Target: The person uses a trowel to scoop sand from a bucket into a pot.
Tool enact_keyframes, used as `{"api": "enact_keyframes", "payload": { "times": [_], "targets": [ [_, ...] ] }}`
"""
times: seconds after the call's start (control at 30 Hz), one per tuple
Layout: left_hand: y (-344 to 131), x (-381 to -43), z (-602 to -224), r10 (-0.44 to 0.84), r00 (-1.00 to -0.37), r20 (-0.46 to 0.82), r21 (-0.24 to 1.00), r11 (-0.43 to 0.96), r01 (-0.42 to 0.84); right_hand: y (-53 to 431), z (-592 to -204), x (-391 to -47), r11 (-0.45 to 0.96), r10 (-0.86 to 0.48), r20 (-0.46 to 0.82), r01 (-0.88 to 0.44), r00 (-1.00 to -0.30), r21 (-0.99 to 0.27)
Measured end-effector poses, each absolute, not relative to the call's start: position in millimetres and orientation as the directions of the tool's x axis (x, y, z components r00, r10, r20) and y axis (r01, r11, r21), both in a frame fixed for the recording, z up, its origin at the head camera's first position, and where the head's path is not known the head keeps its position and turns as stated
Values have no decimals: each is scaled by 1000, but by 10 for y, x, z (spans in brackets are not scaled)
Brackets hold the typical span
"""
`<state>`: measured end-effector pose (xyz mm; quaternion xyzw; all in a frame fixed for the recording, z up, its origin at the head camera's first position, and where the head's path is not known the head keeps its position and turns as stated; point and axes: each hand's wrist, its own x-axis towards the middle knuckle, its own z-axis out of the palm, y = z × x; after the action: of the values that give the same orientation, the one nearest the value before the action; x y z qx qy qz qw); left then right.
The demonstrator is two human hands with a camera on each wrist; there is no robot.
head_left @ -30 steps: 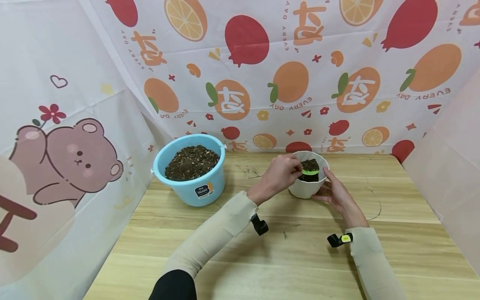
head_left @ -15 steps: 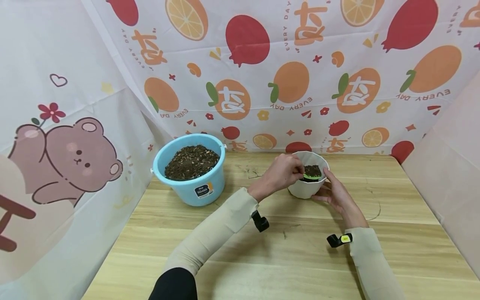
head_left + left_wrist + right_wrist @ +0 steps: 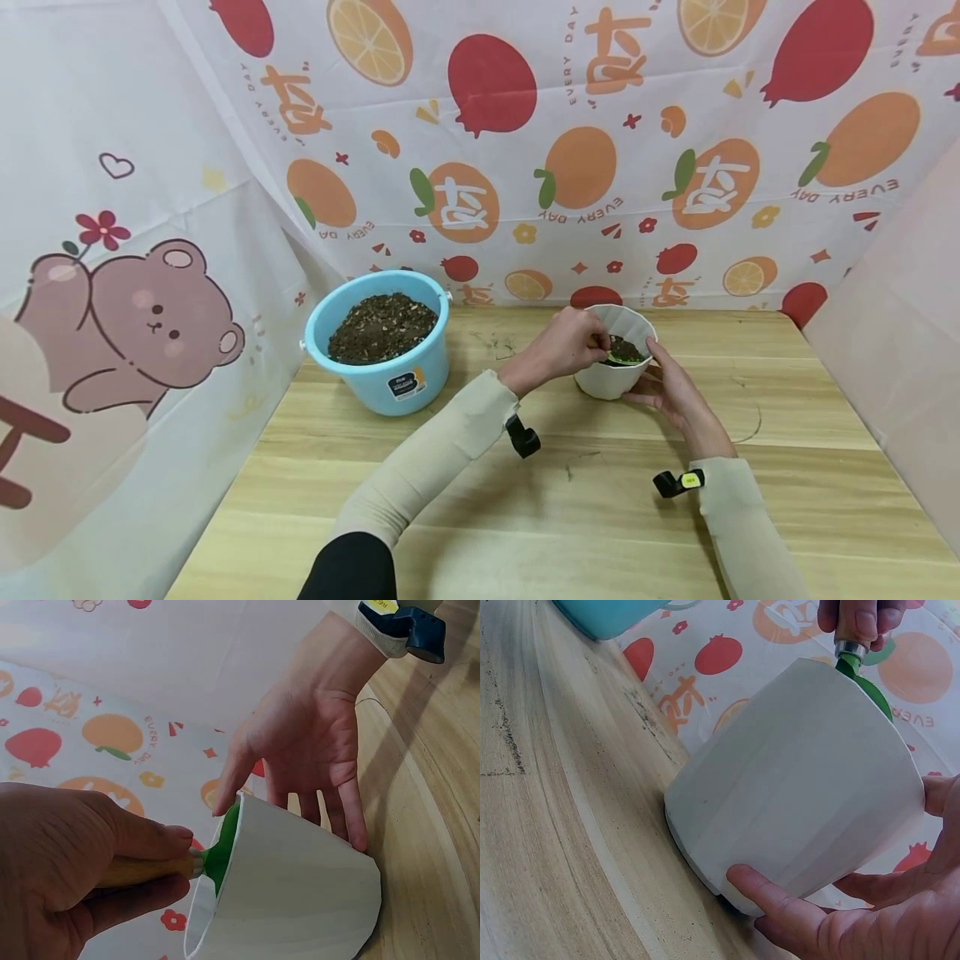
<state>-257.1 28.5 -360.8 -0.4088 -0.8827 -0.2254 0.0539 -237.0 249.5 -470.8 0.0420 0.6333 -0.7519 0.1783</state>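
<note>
A white flowerpot (image 3: 607, 383) stands on the table, with dark soil (image 3: 622, 348) inside. My left hand (image 3: 562, 343) grips the wooden handle of a small green trowel (image 3: 220, 855), whose blade dips into the pot's mouth. The lower part of the blade is hidden by the pot wall in both wrist views. On the pot's right side, my right hand (image 3: 675, 392) holds it, thumb at the rim and fingers (image 3: 769, 896) spread low along the outside wall.
To the left stands a light blue bucket (image 3: 393, 385) filled with soil. Scattered dark crumbs mark the wooden table (image 3: 600, 517). A fruit-printed cloth (image 3: 517, 192) hangs close behind the pot, and another cloth with a bear (image 3: 161, 317) lines the left side.
The trowel's green blade has tilted and sunk lower in the pot, so less of it shows. My left hand has shifted slightly right; my right hand stays put on the pot.
</note>
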Motion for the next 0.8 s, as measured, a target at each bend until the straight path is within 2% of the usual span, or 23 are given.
{"api": "enact_keyframes", "payload": {
  "times": [0.4,0.8],
  "targets": [
    [299,-2621,-3604,695,-682,228,421,562,713,2491,-4731,-2371,-134,-211,-299,331,-931,-934],
    [328,-2660,-3521,659,-737,154,474,605,640,2499,-4732,-2386,-141,-212,-293,326,-932,-935]
  ]
}}
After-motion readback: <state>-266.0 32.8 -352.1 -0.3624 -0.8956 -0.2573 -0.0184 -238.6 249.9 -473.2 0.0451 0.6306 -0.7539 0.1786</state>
